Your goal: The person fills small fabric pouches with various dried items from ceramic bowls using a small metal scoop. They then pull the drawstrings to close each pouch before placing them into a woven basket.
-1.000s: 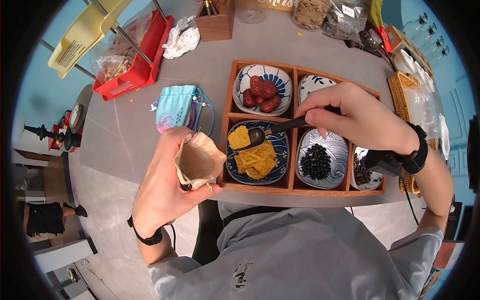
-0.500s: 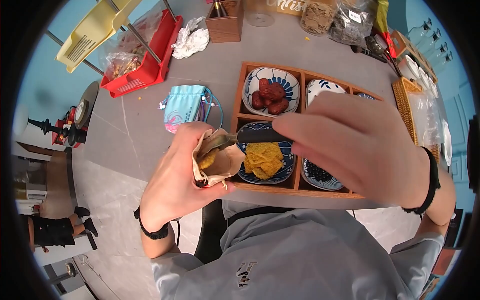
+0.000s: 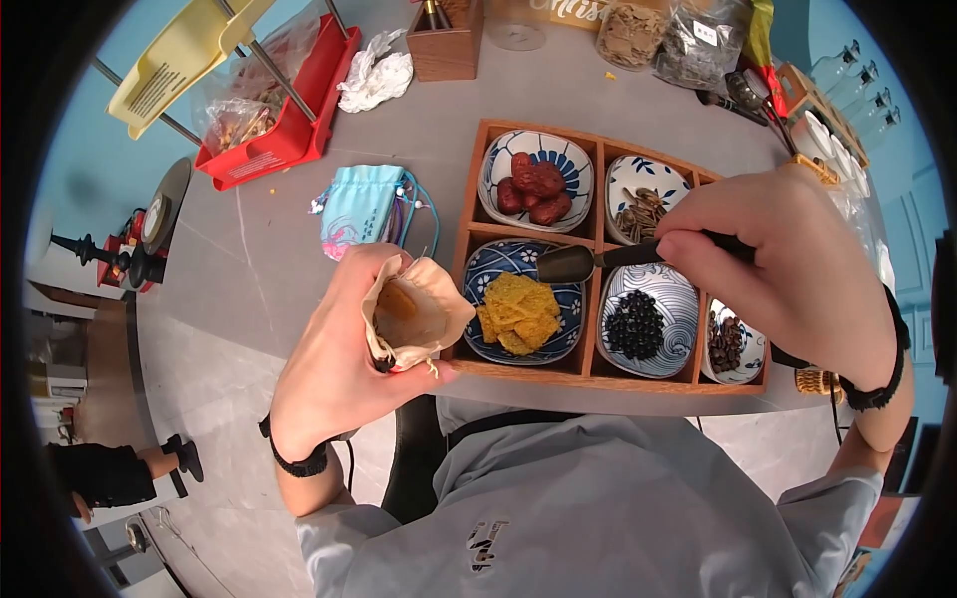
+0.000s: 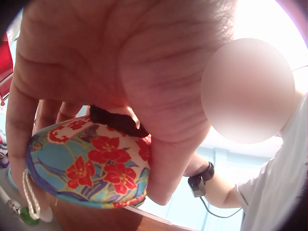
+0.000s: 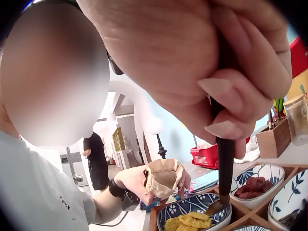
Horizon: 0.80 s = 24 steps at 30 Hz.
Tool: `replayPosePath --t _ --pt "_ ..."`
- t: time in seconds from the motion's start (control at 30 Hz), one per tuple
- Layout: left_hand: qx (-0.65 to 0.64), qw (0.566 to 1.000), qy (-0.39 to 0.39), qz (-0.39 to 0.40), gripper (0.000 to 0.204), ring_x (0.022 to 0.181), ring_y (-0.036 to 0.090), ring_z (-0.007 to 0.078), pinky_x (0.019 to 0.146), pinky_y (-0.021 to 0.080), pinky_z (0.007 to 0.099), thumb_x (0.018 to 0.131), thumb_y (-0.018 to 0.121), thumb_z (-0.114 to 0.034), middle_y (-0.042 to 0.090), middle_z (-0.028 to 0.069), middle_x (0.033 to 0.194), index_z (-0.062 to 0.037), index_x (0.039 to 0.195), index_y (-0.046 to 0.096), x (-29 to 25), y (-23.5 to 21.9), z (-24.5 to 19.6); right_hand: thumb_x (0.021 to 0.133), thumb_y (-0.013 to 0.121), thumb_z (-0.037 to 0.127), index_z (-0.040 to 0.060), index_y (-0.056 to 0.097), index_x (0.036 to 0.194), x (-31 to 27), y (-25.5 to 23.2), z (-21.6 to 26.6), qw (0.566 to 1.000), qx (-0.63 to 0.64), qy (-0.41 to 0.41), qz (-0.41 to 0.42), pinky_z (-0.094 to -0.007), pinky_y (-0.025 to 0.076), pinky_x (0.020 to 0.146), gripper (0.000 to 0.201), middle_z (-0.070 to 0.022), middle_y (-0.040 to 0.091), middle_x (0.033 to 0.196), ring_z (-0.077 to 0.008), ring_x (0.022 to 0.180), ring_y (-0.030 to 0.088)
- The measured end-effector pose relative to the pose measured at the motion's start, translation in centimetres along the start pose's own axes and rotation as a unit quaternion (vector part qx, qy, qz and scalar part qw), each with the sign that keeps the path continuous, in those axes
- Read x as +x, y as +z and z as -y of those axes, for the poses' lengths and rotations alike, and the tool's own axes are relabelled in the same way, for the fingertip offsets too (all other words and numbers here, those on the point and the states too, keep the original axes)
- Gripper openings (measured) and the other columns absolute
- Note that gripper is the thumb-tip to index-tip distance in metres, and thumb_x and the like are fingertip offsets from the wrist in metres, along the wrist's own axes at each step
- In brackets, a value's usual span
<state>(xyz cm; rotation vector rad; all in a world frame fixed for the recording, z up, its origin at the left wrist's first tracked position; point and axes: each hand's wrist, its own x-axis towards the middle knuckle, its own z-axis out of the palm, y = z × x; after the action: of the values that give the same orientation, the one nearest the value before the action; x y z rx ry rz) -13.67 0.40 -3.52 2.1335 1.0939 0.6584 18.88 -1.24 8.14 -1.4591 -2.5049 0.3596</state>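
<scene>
My left hand (image 3: 334,344) grips a small cloth pouch (image 3: 439,311), its mouth held open upward with a yellowish piece inside. In the left wrist view the pouch (image 4: 106,166) shows red flowers on blue, with fingers curled round it. My right hand (image 3: 763,259) pinches the dark handle of a small scoop (image 3: 566,264), whose head is over the blue bowl of yellow pieces (image 3: 520,314). That bowl sits in a wooden divided tray (image 3: 586,382), along with bowls of red dates (image 3: 538,187), black beans (image 3: 635,326), brown beans (image 3: 726,345) and brownish strips (image 3: 643,214).
Left of the tray lies a light blue drawstring bag (image 3: 361,209). Behind are a red bin (image 3: 264,149), crumpled white tissue (image 3: 377,78), a wooden box (image 3: 444,52), a jar (image 3: 631,38) and a plastic bag of dried material (image 3: 698,45). Someone in black shorts (image 3: 105,475) stands far left.
The scoop went from the yellow pieces into the pouch with one piece, then came back out rightward, empty. A yellowish piece now shows inside the pouch, still gripped by my left hand.
</scene>
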Motion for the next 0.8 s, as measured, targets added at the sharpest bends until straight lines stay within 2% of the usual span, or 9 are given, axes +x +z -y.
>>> replayPosePath --t 0.17,0.23,0.37,0.47,0.53,0.73,0.8 --pt "-0.001 1.000 -0.006 0.006 0.094 0.115 0.058 0.0220 0.098 0.049 0.0364 0.056 0.095 -0.003 0.055 0.0089 0.128 -0.0074 0.137 0.047 -0.1 0.0 0.1 0.091 0.069 0.007 -0.0065 0.070 0.089 0.8 0.6 -0.7 0.999 0.032 0.021 0.030 -0.0317 0.047 0.056 0.014 -0.0166 0.066 0.071 -0.0237 0.058 0.061" --pt "-0.002 1.000 -0.003 0.006 0.094 0.115 0.058 0.0217 0.097 0.049 0.0364 0.057 0.096 -0.003 0.055 0.0088 0.128 -0.0075 0.137 0.047 -0.1 0.0 0.2 0.092 0.069 0.008 -0.0069 0.070 0.090 1.1 0.7 -0.8 0.996 0.052 0.055 0.057 -0.0313 0.046 0.056 0.015 -0.0160 0.067 0.071 -0.0219 0.058 0.060" --pt "0.002 1.000 0.013 -0.001 0.094 0.115 0.058 0.0211 0.096 0.050 0.0359 0.057 0.096 -0.004 0.054 0.0087 0.128 -0.0074 0.137 0.046 -0.1 0.0 0.3 0.093 0.069 0.009 -0.0083 0.070 0.090 1.3 1.4 -1.3 0.992 0.107 0.066 0.031 -0.0293 0.044 0.054 0.017 -0.0104 0.065 0.067 -0.0137 0.058 0.056" --pt "-0.018 1.000 -0.006 -0.008 0.088 0.113 0.060 0.0367 0.096 0.050 0.0416 0.060 0.097 -0.011 0.056 0.0163 0.125 -0.0022 0.132 0.048 -0.1 0.2 0.4 0.095 0.068 0.009 -0.0087 0.070 0.090 1.6 1.6 -1.5 0.985 0.143 0.086 0.034 -0.0274 0.042 0.053 0.018 -0.0064 0.062 0.065 -0.0083 0.058 0.052" --pt "-0.014 1.000 -0.020 -0.001 0.089 0.113 0.060 0.0371 0.096 0.050 0.0418 0.060 0.097 -0.011 0.056 0.0166 0.125 -0.0022 0.133 0.048 -0.1 0.0 0.1 0.095 0.068 0.009 -0.0085 0.070 0.090 1.6 2.5 -1.9 0.983 0.162 0.076 0.031 -0.0261 0.041 0.052 0.018 -0.0042 0.060 0.063 -0.0062 0.058 0.050" --pt "-0.004 1.000 -0.019 -0.009 0.088 0.114 0.060 0.0374 0.096 0.050 0.0422 0.060 0.097 -0.011 0.057 0.0168 0.125 -0.0021 0.133 0.048 -0.1 0.0 0.0 0.098 0.067 0.010 -0.0056 0.072 0.091 1.8 3.0 -1.8 0.970 0.207 0.110 0.063 -0.0244 0.040 0.051 0.018 -0.0009 0.060 0.063 -0.0052 0.056 0.051" --pt "-0.002 1.000 -0.020 -0.009 0.088 0.113 0.061 0.0374 0.096 0.050 0.0422 0.060 0.096 -0.011 0.057 0.0168 0.125 -0.0020 0.132 0.048 0.0 0.0 0.0 0.094 0.068 0.013 -0.0066 0.071 0.091 2.0 2.7 -1.5 0.959 0.230 0.145 0.075 -0.0311 0.044 0.055 0.020 -0.0087 0.061 0.064 -0.0132 0.058 0.055"
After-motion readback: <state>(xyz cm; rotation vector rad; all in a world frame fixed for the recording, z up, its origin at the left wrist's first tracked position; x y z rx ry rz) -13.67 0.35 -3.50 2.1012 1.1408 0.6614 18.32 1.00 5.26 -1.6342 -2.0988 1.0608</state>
